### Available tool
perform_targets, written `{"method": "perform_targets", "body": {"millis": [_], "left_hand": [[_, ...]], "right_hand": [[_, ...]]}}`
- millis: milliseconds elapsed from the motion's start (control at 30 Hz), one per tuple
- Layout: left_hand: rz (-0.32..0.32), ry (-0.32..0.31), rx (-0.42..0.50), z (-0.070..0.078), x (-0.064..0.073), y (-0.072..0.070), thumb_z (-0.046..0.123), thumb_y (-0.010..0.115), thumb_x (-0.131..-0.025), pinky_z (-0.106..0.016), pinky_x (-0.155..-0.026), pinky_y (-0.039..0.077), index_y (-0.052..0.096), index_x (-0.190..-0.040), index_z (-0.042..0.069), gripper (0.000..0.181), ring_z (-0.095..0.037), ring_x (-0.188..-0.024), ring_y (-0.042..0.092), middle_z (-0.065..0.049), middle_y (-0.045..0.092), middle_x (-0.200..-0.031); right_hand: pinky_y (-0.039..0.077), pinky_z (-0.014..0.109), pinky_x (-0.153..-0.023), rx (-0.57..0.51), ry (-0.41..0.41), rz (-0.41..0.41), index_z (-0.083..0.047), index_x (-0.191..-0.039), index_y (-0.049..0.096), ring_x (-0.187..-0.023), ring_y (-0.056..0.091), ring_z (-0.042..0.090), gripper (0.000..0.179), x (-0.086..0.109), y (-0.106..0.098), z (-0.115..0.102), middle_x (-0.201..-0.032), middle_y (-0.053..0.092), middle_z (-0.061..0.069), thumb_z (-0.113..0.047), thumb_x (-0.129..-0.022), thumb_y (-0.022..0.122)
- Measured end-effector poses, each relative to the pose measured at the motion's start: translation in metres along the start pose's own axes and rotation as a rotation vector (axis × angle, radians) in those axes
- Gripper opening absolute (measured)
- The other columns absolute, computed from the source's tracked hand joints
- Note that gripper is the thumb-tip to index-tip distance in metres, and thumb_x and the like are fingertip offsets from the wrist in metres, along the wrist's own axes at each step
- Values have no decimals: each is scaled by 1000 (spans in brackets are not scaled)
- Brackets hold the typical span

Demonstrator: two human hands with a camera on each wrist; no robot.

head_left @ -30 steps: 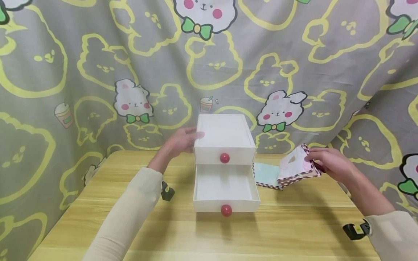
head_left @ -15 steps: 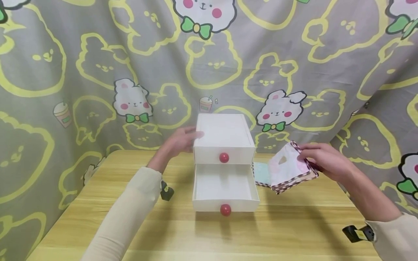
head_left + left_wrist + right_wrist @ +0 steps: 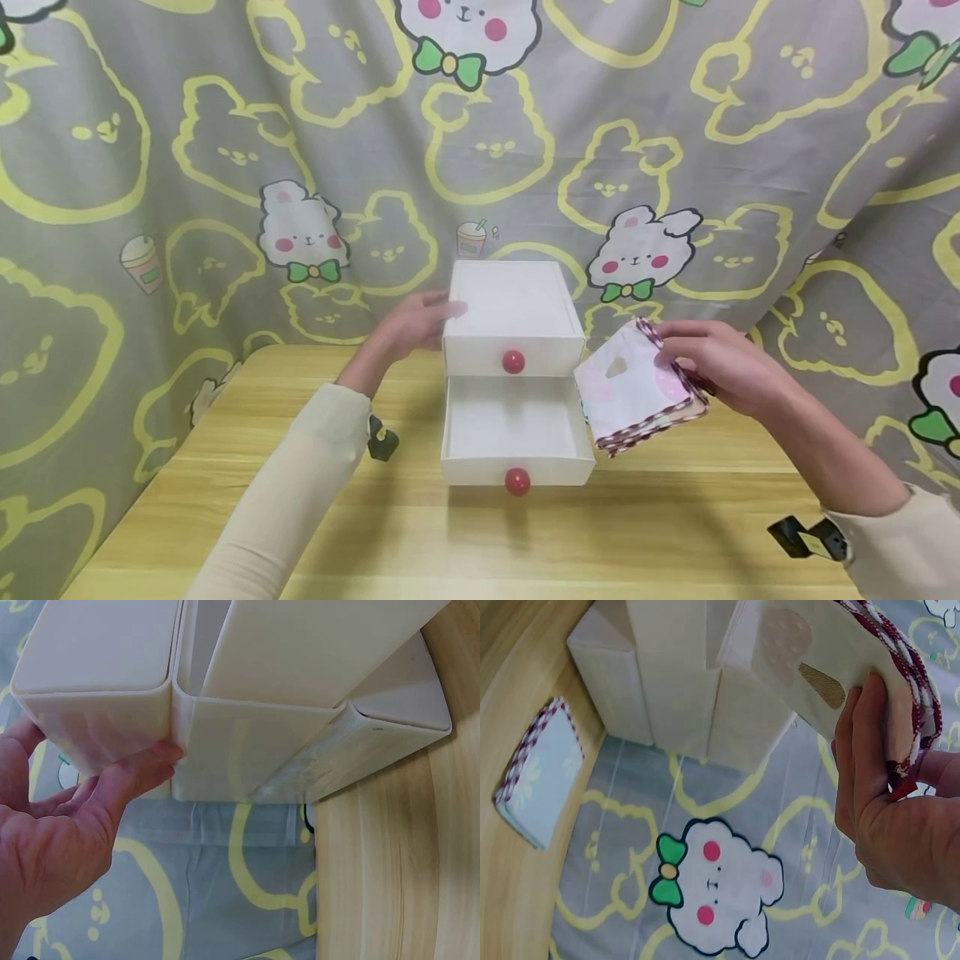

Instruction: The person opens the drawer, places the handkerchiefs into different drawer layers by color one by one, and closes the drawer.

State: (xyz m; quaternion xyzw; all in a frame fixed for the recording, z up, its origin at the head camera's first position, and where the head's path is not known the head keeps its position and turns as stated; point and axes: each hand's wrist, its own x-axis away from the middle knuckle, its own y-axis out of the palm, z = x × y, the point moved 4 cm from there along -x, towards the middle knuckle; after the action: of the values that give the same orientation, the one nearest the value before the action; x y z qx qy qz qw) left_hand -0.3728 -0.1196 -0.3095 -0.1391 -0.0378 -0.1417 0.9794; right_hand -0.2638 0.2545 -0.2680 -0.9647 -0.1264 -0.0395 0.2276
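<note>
A white three-tier drawer cabinet (image 3: 513,296) with red knobs stands on the table, its middle drawer (image 3: 513,429) pulled out and bare inside. My left hand (image 3: 416,321) rests against the cabinet's left side near the top, fingers fairly straight; in the left wrist view a finger lies along the side wall. My right hand (image 3: 720,367) pinches a folded white handkerchief (image 3: 626,383) with a dark red checked edge at its upper right corner. The handkerchief is raised, tilted, and overlaps the open drawer's right wall. Its printed face shows in the right wrist view.
A folded pale blue handkerchief (image 3: 544,776) with a checked edge lies on the table right of the cabinet, mostly hidden in the head view. A patterned grey curtain (image 3: 360,167) hangs behind the wooden table (image 3: 615,533). Black wrist devices (image 3: 382,437) sit by both cuffs.
My right hand has moved left with the white handkerchief, from above the table's right side to the open drawer's edge, covering the blue handkerchief. My left hand and the cabinet stay put.
</note>
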Motion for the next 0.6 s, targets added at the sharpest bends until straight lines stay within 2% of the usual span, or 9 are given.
{"method": "perform_targets", "body": {"millis": [233, 433, 600], "left_hand": [[-2, 0, 2, 0, 1, 0, 38, 65, -99, -48, -103, 56, 31, -160, 15, 73, -35, -131, 58, -18, 60, -141], [1, -1, -4, -1, 0, -1, 38, 66, -99, -48, -103, 56, 32, -160, 16, 73, -35, -131, 58, -17, 60, -141], [1, 6, -18, -2, -2, -1, 40, 66, -98, -48, -103, 56, 33, -160, 17, 73, -35, -131, 58, -16, 61, -141]], "right_hand": [[63, 30, -75, -61, -18, -18, 5, -145, 44, -86, 67, 14, 51, -3, 18, -11, -131, 54, 23, -11, -98, 54], [63, 29, -72, -104, -40, -32, 8, -137, 51, -80, 68, 14, 45, -10, 33, -14, -110, 65, 10, -9, -96, 56], [63, 29, -71, -113, -60, -35, 9, -131, 54, -80, 68, 14, 39, -15, 41, -13, -106, 66, 8, -7, -96, 56]]}}
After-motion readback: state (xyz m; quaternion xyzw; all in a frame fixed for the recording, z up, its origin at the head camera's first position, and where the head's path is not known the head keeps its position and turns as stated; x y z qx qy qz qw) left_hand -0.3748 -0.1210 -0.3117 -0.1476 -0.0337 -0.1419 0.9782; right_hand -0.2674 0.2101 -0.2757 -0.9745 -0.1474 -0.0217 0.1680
